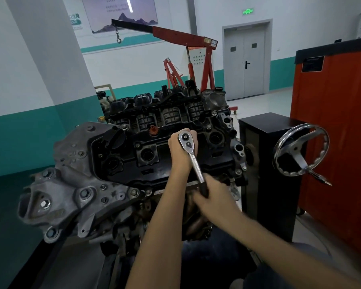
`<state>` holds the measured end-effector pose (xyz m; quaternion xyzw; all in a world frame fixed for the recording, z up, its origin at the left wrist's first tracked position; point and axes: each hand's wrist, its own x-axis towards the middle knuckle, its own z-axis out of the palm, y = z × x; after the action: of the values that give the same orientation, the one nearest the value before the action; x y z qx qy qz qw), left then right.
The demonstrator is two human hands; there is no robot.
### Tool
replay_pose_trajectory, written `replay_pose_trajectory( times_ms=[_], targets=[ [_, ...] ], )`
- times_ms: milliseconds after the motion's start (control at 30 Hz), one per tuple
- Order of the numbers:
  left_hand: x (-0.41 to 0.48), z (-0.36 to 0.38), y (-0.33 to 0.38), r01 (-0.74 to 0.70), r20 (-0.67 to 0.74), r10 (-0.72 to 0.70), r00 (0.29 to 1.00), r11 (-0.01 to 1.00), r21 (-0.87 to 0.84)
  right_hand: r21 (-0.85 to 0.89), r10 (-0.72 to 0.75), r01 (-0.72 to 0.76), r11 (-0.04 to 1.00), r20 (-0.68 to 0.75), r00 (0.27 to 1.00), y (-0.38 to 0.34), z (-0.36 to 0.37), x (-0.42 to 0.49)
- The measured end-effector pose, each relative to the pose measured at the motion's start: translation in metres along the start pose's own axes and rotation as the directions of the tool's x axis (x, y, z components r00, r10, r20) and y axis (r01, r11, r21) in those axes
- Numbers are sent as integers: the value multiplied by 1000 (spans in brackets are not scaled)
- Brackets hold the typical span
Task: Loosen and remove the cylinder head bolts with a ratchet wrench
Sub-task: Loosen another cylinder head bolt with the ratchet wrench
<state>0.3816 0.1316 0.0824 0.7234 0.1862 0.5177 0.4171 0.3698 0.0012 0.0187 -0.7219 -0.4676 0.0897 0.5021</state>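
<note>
around: handwheel (298, 155) right of both hands; red hoist (188, 38) far behind them.
engine (146, 151): under the hands.
left hand (178, 147): curled beneath ratchet wrench (194, 161) head; bolt hidden.
right hand (208, 195): fisted round the wrench handle.

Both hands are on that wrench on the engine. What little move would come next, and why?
Probably a short swing of the handle. The right hand grips the ratchet wrench at its dark handle end, while the left hand cups under its head, steadying it over the engine's black cover; the bolt is hidden.
</note>
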Motion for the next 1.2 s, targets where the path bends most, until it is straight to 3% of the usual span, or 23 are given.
replay_pose_trajectory(
  times_ms=[67,167,233,300,367,433,533,633,733,800,933,1033,1133,1200],
  targets=[
    [3,-7,-2,-53,68,47,997,994,96,115,-1,-5,993,56,998,-7,11,-1],
    [8,-22,-8,-103,271,72,960,989,105,-184,-75,93,978,103,992,1,-21,15],
    [10,-27,-7,-78,349,41,936,993,93,-344,-81,161,925,237,968,3,-61,35],
    [11,-26,-6,-58,365,24,931,995,82,-560,-74,253,789,323,944,-1,-101,62],
    [10,-24,-5,-62,365,24,931,994,92,-722,-136,328,609,313,940,-12,-129,86],
    [10,-23,-5,-53,347,23,937,996,76,-763,-195,339,550,277,941,-18,-133,93],
    [9,-18,-7,-11,221,8,975,1000,15,-680,-188,254,688,172,967,-4,-105,68],
    [5,-5,-3,30,90,-31,995,1000,3,-288,-102,111,951,44,994,10,-53,24],
    [4,4,-1,33,28,-33,999,999,10,56,-17,23,998,-107,994,3,2,3],
    [5,0,-2,7,60,-10,998,999,53,132,5,7,991,-88,996,-3,17,3],
    [9,-22,-9,-72,271,41,962,992,106,-235,-102,114,965,61,993,2,-26,19],
    [13,-30,-10,-80,348,48,936,994,77,-553,-134,280,785,290,948,-4,-92,54],
    [8,-23,-7,-115,326,78,942,989,98,-761,-188,376,529,327,926,-18,-130,86],
    [7,-16,-6,-77,211,63,976,995,58,-753,-209,341,563,269,940,-14,-124,83]
  ],
)
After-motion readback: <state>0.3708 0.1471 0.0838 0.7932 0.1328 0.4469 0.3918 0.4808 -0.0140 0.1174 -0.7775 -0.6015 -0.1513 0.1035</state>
